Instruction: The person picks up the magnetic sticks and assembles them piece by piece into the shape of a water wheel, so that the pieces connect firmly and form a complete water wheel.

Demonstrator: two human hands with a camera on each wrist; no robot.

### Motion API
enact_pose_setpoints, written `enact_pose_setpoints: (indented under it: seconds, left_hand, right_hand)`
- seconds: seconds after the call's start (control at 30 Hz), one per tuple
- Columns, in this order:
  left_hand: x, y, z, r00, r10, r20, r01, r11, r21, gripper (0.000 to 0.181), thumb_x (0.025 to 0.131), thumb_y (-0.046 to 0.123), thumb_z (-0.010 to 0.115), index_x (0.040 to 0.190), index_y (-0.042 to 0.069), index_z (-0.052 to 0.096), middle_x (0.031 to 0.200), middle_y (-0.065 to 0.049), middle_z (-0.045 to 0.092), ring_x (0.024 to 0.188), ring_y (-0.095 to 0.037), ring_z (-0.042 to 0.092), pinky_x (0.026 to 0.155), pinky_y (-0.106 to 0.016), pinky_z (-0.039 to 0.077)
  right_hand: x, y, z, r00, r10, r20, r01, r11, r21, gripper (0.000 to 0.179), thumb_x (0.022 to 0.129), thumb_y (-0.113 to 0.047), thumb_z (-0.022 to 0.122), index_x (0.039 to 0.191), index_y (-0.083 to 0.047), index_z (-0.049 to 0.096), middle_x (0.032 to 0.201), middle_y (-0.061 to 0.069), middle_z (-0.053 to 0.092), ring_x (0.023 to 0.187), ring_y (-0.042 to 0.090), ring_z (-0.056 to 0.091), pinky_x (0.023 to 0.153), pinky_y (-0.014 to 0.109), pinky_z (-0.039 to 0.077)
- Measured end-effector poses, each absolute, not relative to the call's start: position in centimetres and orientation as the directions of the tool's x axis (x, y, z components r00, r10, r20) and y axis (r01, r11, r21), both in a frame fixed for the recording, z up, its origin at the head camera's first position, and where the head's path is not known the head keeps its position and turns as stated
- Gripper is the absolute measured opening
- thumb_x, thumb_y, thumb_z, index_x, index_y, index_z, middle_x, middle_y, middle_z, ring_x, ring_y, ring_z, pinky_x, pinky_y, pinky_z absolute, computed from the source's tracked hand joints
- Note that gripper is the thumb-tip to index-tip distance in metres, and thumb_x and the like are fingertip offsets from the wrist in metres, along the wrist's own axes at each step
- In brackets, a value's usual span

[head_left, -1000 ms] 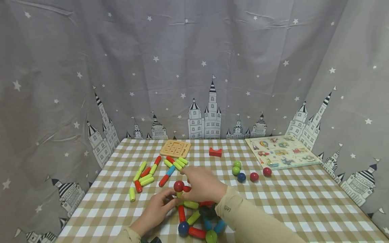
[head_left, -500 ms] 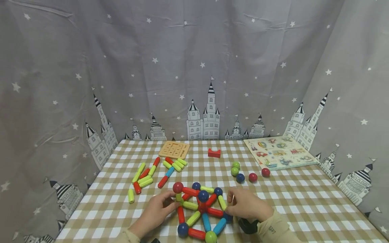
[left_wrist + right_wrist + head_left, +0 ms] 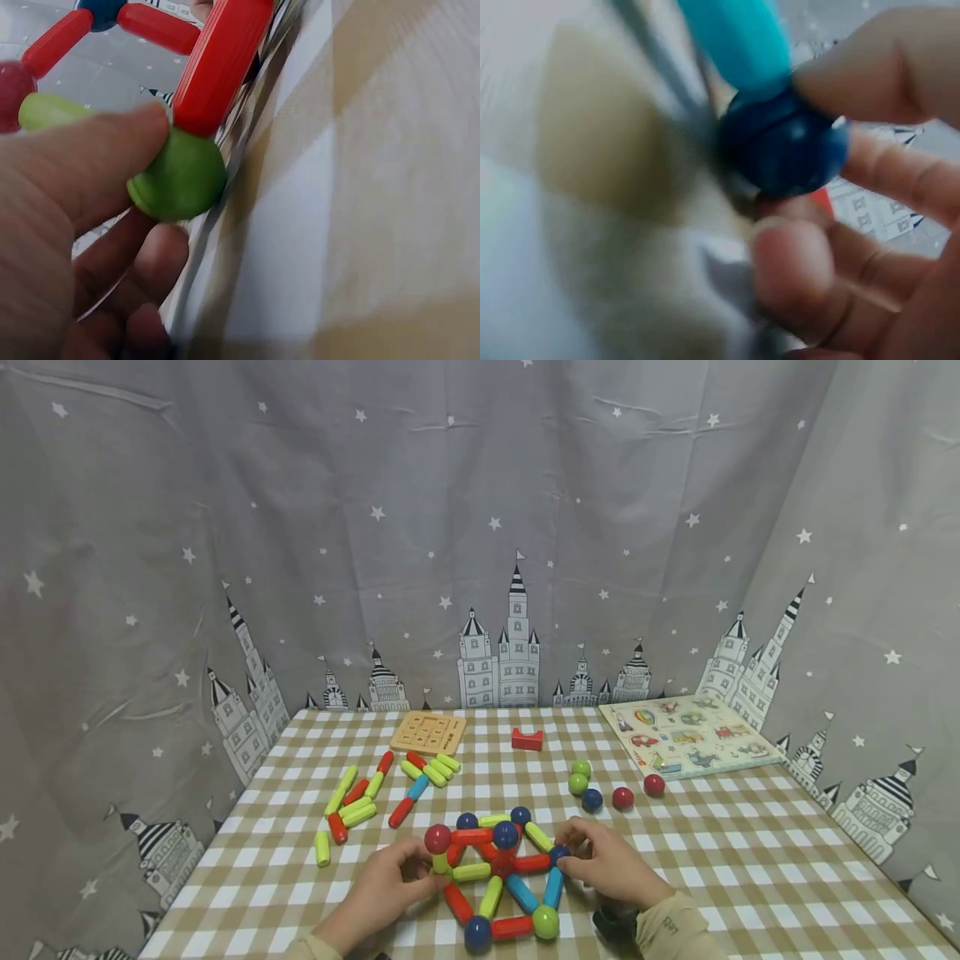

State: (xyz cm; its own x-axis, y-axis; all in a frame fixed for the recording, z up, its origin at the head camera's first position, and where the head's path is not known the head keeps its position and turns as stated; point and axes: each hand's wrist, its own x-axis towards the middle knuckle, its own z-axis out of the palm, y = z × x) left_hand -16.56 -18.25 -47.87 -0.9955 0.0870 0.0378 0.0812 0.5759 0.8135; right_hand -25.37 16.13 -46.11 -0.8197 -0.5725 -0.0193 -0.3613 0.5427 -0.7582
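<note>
Between my hands stands a structure of magnetic rods and balls, with red, yellow-green and blue rods spreading from a middle ball to an outer ring. On its left my left hand [image 3: 393,878] pinches a green ball [image 3: 180,176], with thumb and fingers on either side. Above that ball a short yellow-green rod [image 3: 440,863] carries a red ball [image 3: 438,838]. A red rod [image 3: 472,837] joins it to a raised blue ball [image 3: 506,835]. At the right corner my right hand [image 3: 615,864] grips a dark blue ball [image 3: 784,146], from which a light blue rod [image 3: 742,45] runs.
Loose rods [image 3: 360,810] lie at the left. Behind them is a wooden number puzzle [image 3: 428,732]. A red notched block [image 3: 527,740] stands at the back. Several loose balls [image 3: 622,798] lie at the right, before a picture puzzle board [image 3: 690,735]. A checked cloth [image 3: 255,860] covers the table.
My right hand has moved from above the red ball to the right corner. The structure has turned counterclockwise, its front balls shifting right. My left hand stays at the left corner.
</note>
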Motion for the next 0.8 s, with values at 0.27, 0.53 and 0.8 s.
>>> enact_pose_setpoints:
  seconds: [0.27,0.53,0.8]
  left_hand:
    - [-17.6,-22.6,-46.3,-0.994,0.11,0.012,0.077,0.614,0.786,0.028,0.093,0.023,0.076,0.121,0.021,0.071,0.114,0.002,0.072,0.1,-0.014,0.067,0.08,-0.028,0.054]
    - [-21.0,-23.5,-46.2,-0.971,-0.218,0.098,-0.106,0.759,0.642,0.034,0.091,0.022,0.078,0.119,0.006,0.068,0.108,-0.008,0.072,0.091,-0.019,0.066,0.078,-0.039,0.056]
    - [-21.9,-22.8,-47.1,-0.969,-0.221,0.111,-0.13,0.837,0.531,0.025,0.088,0.018,0.081,0.11,0.01,0.07,0.085,-0.001,0.066,0.07,-0.015,0.054,0.062,-0.03,0.045]
  right_hand:
    - [-25.5,16.1,-47.5,-0.833,-0.545,0.091,-0.407,0.493,-0.769,0.019,0.092,-0.03,0.077,0.104,-0.018,0.068,0.091,-0.004,0.064,0.075,0.012,0.056,0.066,0.026,0.046]
    - [-25.7,16.2,-47.6,-0.843,-0.529,0.095,-0.395,0.489,-0.777,0.017,0.092,-0.029,0.077,0.102,-0.019,0.068,0.091,-0.004,0.064,0.074,0.011,0.056,0.064,0.026,0.046]
    - [-25.3,16.1,-47.6,-0.85,-0.521,0.074,-0.372,0.495,-0.786,0.019,0.093,-0.031,0.076,0.105,-0.018,0.069,0.093,-0.004,0.064,0.075,0.012,0.055,0.065,0.026,0.046]
